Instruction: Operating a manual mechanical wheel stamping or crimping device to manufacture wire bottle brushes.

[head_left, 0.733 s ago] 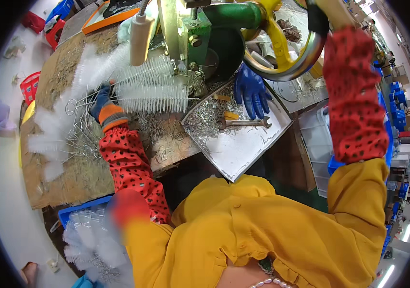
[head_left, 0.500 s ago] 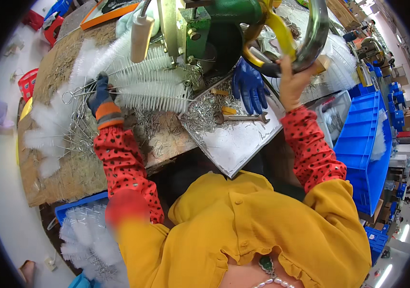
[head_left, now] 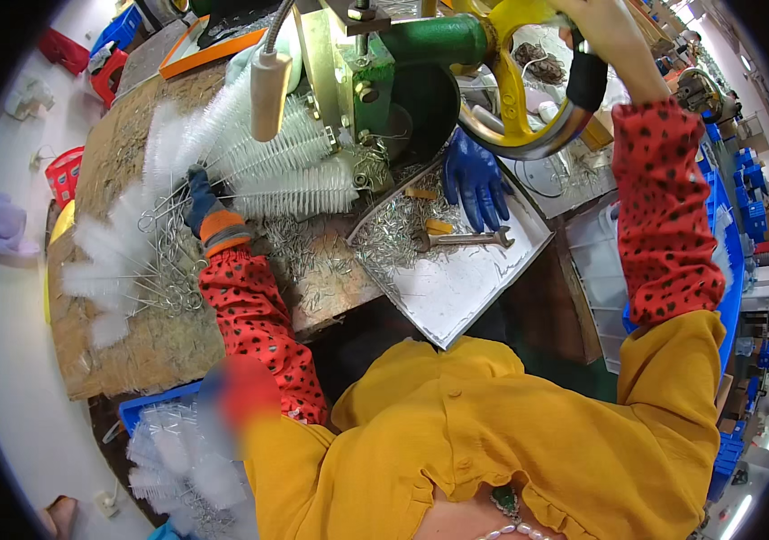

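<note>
My left hand (head_left: 204, 200), in a dark blue and orange glove, is closed on the wire stems of white-bristled bottle brushes (head_left: 285, 191). Their bristle ends reach right, up to the green machine (head_left: 374, 90). More bottle brushes (head_left: 105, 270) with looped wire handles fan out left of that hand. Far up at the right, my bare right hand (head_left: 608, 31) has its fingers bent around the rim of the machine's yellow-spoked handwheel (head_left: 515, 90); the picture's upper edge cuts part of the hand off.
A white tray (head_left: 456, 297) with metal clippings, a wrench (head_left: 467, 239) and a blue glove (head_left: 474, 180) lies before the machine. Loose clippings (head_left: 299, 256) litter the wooden bench (head_left: 150, 360). A pale lamp (head_left: 269, 94) hangs at the machine. A blue bin (head_left: 164, 396) of brushes stands lower left.
My right hand has travelled up and outward with the handwheel, which has turned. My left hand stays at the brush stems. The whole view has shifted slightly.
</note>
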`<state>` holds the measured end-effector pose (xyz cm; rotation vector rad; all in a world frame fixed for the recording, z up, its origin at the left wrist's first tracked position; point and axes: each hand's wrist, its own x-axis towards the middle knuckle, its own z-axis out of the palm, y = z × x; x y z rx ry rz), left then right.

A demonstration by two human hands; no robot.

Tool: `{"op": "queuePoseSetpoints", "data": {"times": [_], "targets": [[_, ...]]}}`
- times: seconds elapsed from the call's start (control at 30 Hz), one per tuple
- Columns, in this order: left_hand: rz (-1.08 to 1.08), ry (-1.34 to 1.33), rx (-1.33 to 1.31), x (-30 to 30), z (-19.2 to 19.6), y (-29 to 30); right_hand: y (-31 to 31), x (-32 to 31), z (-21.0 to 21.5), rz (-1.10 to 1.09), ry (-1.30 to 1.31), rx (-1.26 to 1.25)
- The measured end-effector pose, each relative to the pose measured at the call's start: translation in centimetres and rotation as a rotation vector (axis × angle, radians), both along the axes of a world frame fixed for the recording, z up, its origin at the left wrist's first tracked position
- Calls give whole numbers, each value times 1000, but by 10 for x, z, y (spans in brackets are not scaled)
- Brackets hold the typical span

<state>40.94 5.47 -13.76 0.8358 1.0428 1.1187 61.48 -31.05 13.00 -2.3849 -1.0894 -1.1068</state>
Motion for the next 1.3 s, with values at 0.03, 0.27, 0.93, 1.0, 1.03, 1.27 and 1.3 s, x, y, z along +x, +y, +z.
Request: {"op": "queuePoseSetpoints", "data": {"times": [0.03,0.27,0.93,1.0,1.03,1.27,1.3], "targets": [[10,4,-17,1,2,0,4,10,9,-26,145,-39],[54,23,12,8,4,4,39,72,44,90,637,-31],[320,171,-4,26,10,50,-34,-32,-79,93,431,389],[377,206,90,32,6,59,-23,-33,-49,16,473,332],[389,277,89,35,3,61,-16,-29,-35,41,447,286],[408,169,173,46,-3,60,15,49,26,-159,423,-66],[408,157,147,46,-2,58,20,63,31,-216,611,-94]]}}
